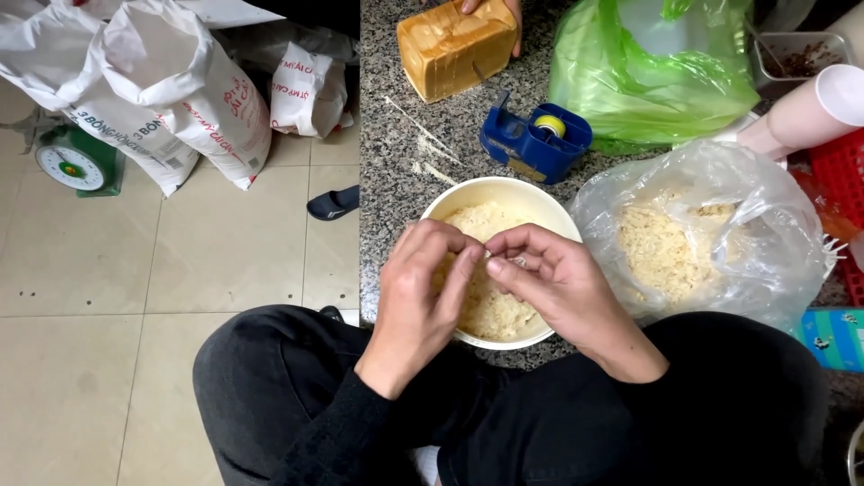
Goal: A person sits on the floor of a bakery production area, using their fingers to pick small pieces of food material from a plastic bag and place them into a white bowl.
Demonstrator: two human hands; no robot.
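1. While both hands meet over the cream bowl [504, 193], the left hand [423, 288] & right hand [558, 283] pinch a tiny bit of crumbly stuff between their fingertips. Fingers are curled in, not spread. The bit is too small to tell more.
2. Bowl sits on the speckled stone counter [396, 171], right in front of the person's dark-clad knees. It's full of pale crumbs [481, 220].
3. Just right of the bowl: a clear plastic bag [720, 225] w/ more pale crumbs inside, touching the bowl's side or very near it.
4. Behind the bowl: a blue tape holder [531, 144] w/ a yellow-middle roll.
5. Further back from the bowl: a square bread loaf [454, 45]. Another person's hand [508, 11] rests on its far end.
6. Back & right of the bowl: a green plastic bag [657, 72], next to the tape holder.
7. Left of the bowl, down on the tiled floor: white sacks [180, 99], a green scale [72, 162] & a dark slipper [333, 204] by the counter edge.
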